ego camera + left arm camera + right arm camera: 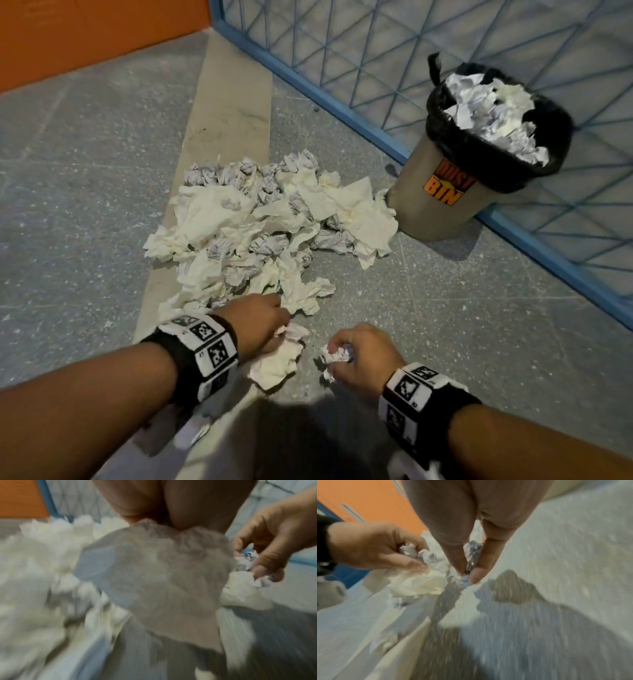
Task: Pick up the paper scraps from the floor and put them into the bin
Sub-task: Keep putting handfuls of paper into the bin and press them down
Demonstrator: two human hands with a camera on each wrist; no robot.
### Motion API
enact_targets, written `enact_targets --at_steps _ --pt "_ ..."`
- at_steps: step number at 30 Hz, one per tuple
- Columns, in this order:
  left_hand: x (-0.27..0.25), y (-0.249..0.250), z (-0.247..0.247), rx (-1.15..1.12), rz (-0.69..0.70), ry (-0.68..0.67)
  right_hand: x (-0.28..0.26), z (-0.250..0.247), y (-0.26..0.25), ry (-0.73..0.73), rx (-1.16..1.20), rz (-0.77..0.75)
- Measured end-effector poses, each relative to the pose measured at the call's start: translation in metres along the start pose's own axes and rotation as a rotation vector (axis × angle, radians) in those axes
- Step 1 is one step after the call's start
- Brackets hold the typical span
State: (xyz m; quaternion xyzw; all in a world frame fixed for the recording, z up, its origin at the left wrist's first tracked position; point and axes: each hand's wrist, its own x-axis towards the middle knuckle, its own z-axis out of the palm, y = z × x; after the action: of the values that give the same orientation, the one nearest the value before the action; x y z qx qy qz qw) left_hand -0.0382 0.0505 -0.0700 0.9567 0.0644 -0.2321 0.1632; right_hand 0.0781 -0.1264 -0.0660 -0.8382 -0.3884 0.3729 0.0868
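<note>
Speckled grey floor (85, 178) with a pale strip running through it, orange wall up top, blue mesh fence (376, 51) on the right. From the head view, a big heap of paper scraps (267, 219) sits mid-floor, its right edge touching the bin (442, 202), which stands against the fence. The bin's black liner is already piled to the rim with paper. Left hand (257, 322) is curled round a cream tissue (279, 359) at the near edge of the heap; right hand (359, 356) is pinching a printed crumpled ball (337, 354) just beside it.

Left wrist view is pretty blurry, but you can see the tissue (154, 581) bunched under the fingers, with the other hand (274, 538) clamped on its scrap at right.

Right wrist view: thumb and fingers closed tight on the ball (471, 555), left hand (373, 547) gripping a wad alongside.

My take: squeeze both handfuls compact before lifting, since loose tissue trails bits, and press down into the bin because it's nearly overflowing.

Readable text: orange "BIN" on the bin's side, the word above is partly hidden. Wristbands carry 2D marker squares, no words.
</note>
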Motion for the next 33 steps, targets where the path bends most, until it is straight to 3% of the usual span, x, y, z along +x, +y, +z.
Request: enact_targets --at_steps 4,7,13,16,20,24,27,29,33 --pt "0.023 -0.001 -0.096 -0.1 -0.025 0.415 0.002 -0.115 -0.013 0.144 -0.116 -0.206" --pt "0.044 0.023 -0.168 -0.119 -0.025 0.631 -0.001 -0.207 -0.01 0.33 -0.212 -0.278" --pt "0.109 0.088 -0.274 -0.153 0.03 0.927 -0.006 -0.34 0.032 0.654 -0.257 -0.198" --pt "0.158 0.116 -0.307 -0.189 -0.024 0.953 0.011 -0.375 0.066 0.703 -0.263 -0.07" --pt "0.217 0.138 -0.309 -0.277 -0.137 0.923 0.035 -0.379 0.101 0.755 -0.177 0.01" --pt "0.252 0.153 -0.285 -0.25 -0.243 0.701 0.05 -0.361 0.119 0.607 -0.151 0.033" --pt "0.264 0.159 -0.276 -0.152 -0.228 0.484 0.05 -0.361 0.12 0.508 -0.143 0.024" --pt "0.266 0.158 -0.277 -0.153 -0.221 0.412 0.047 -0.366 0.117 0.495 -0.166 0.025" --pt "0.258 0.151 -0.291 -0.112 -0.14 0.529 0.036 -0.382 0.109 0.591 -0.206 0.057"
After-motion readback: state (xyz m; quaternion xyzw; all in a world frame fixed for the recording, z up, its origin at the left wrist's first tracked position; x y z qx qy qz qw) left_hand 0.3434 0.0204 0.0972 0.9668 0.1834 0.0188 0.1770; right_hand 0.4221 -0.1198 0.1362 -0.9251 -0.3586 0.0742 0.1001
